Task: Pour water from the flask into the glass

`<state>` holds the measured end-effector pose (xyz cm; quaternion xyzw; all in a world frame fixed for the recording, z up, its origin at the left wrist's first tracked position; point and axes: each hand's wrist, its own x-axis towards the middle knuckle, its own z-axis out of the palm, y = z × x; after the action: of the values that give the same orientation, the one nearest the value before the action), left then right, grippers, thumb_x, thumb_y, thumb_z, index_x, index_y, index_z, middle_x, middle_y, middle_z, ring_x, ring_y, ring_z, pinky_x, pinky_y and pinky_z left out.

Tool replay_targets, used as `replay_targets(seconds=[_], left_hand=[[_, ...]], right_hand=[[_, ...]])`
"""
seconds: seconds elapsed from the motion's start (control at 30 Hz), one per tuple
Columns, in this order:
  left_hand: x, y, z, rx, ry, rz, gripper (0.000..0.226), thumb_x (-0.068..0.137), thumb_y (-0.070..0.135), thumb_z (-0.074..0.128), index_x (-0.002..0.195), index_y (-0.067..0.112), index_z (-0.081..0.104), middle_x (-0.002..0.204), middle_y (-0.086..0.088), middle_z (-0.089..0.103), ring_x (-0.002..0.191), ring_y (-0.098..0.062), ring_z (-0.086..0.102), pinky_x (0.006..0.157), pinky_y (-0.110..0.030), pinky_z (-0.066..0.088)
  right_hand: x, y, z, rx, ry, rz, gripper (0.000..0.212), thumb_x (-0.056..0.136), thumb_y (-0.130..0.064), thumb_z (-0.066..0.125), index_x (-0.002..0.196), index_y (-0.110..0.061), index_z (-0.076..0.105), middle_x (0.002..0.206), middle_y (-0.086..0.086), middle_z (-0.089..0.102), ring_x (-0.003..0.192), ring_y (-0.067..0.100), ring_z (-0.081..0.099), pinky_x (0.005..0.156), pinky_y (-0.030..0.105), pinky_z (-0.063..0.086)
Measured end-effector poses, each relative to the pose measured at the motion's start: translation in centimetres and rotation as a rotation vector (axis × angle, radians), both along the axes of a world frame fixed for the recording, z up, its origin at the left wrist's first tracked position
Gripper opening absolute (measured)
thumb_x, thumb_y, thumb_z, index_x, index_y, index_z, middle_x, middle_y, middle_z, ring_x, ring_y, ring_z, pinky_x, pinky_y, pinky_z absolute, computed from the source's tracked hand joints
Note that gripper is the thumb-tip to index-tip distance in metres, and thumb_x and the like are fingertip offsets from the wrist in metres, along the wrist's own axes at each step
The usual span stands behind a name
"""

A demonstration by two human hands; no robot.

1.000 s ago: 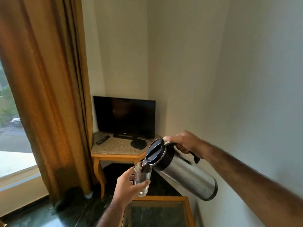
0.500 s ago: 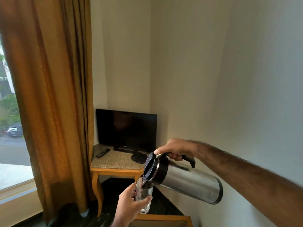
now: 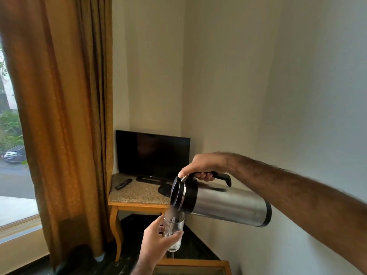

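A steel flask (image 3: 226,205) with a black lid and black handle lies tipped almost level, its spout pointing left and down. My right hand (image 3: 202,167) grips the handle from above, thumb on the lid lever. Just under the spout is a clear glass (image 3: 174,231), held upright in mid-air by my left hand (image 3: 156,243), whose fingers wrap its left side. A thin stream of water runs from the spout into the glass, and some water stands in its bottom.
A corner table (image 3: 137,203) with a stone top carries a dark TV (image 3: 153,153), a remote (image 3: 123,184) and a small black box. A brown curtain (image 3: 59,116) hangs at the left by a window. A wood-framed glass table (image 3: 194,264) lies just below the glass.
The flask has tilted further toward level and its spout now sits right over the glass. Water has begun running into the glass. The view has lifted, so hands and furniture sit lower.
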<state>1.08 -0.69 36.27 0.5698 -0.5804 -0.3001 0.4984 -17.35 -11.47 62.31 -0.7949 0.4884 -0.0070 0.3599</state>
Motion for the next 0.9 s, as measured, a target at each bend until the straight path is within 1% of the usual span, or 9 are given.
replay_targets(seconds=[0.13,0.2,0.23,0.37,0.5,0.57,0.7,0.83,0.9], left_hand=[[0.2,0.0,0.4,-0.023,0.002,0.003,0.044,0.062,0.055,0.087,0.100,0.066,0.068,0.104,0.038,0.074,0.102,0.009,0.068,0.084,-0.020,0.052],[0.3,0.0,0.4,-0.017,0.010,0.015,0.043,0.061,0.056,0.087,0.100,0.061,0.069,0.105,0.039,0.074,0.099,-0.001,0.072,0.083,-0.020,0.052],[0.5,0.0,0.4,-0.016,0.017,0.020,0.044,0.061,0.056,0.087,0.101,0.059,0.070,0.105,0.038,0.074,0.100,-0.003,0.072,0.083,-0.020,0.052],[0.6,0.2,0.7,-0.052,0.000,0.011,0.046,0.063,0.054,0.087,0.101,0.070,0.066,0.103,0.037,0.075,0.101,0.008,0.069,0.080,-0.018,0.052],[1.2,0.2,0.7,-0.015,0.009,0.021,0.046,0.061,0.057,0.087,0.104,0.054,0.071,0.105,0.037,0.074,0.098,-0.002,0.071,0.079,-0.018,0.054],[1.3,0.3,0.9,0.001,0.004,0.030,0.048,0.061,0.056,0.087,0.105,0.050,0.071,0.107,0.040,0.071,0.100,-0.006,0.071,0.075,-0.016,0.053],[1.7,0.4,1.1,0.012,-0.004,0.024,0.044,0.067,0.046,0.092,0.103,0.052,0.068,0.110,0.046,0.067,0.101,-0.007,0.070,0.072,-0.013,0.050],[1.9,0.3,1.4,0.012,0.004,0.038,0.045,0.061,0.056,0.089,0.101,0.055,0.068,0.110,0.045,0.067,0.102,-0.007,0.070,0.076,-0.015,0.050],[2.0,0.2,1.3,0.011,0.015,0.045,0.045,0.058,0.058,0.087,0.099,0.062,0.069,0.109,0.044,0.068,0.101,-0.005,0.070,0.076,-0.017,0.049]], right_hand=[[0.7,-0.2,1.0,-0.026,0.032,-0.015,0.058,0.088,-0.055,0.076,0.040,-0.026,0.059,0.047,-0.008,0.047,0.038,0.010,0.042,0.042,0.020,0.038],[1.0,-0.4,1.4,-0.026,0.046,-0.011,0.057,0.087,-0.056,0.077,0.041,-0.026,0.059,0.048,-0.007,0.048,0.038,0.010,0.042,0.043,0.020,0.039],[1.2,-0.4,1.5,-0.025,0.056,-0.004,0.057,0.087,-0.056,0.077,0.041,-0.026,0.060,0.048,-0.008,0.048,0.038,0.010,0.043,0.043,0.020,0.039],[1.9,-0.5,1.5,-0.031,0.077,-0.002,0.057,0.085,-0.057,0.077,0.041,-0.026,0.060,0.047,-0.008,0.049,0.038,0.010,0.044,0.042,0.020,0.040],[2.3,-0.7,1.7,-0.021,0.090,0.009,0.058,0.086,-0.058,0.076,0.041,-0.026,0.060,0.048,-0.008,0.049,0.038,0.010,0.045,0.043,0.020,0.041],[2.4,-0.7,1.9,-0.025,0.091,0.007,0.059,0.086,-0.059,0.076,0.040,-0.026,0.058,0.048,-0.007,0.050,0.038,0.011,0.045,0.043,0.019,0.041],[2.7,-0.8,2.0,-0.032,0.099,0.011,0.061,0.087,-0.058,0.076,0.039,-0.025,0.057,0.047,-0.007,0.050,0.038,0.012,0.045,0.044,0.019,0.042],[2.8,-0.8,2.0,-0.037,0.103,0.007,0.062,0.090,-0.056,0.075,0.039,-0.025,0.058,0.047,-0.007,0.048,0.038,0.012,0.044,0.043,0.021,0.041],[2.7,-0.7,2.2,-0.034,0.102,0.005,0.062,0.091,-0.055,0.075,0.039,-0.025,0.059,0.048,-0.006,0.047,0.039,0.012,0.044,0.044,0.021,0.041]])
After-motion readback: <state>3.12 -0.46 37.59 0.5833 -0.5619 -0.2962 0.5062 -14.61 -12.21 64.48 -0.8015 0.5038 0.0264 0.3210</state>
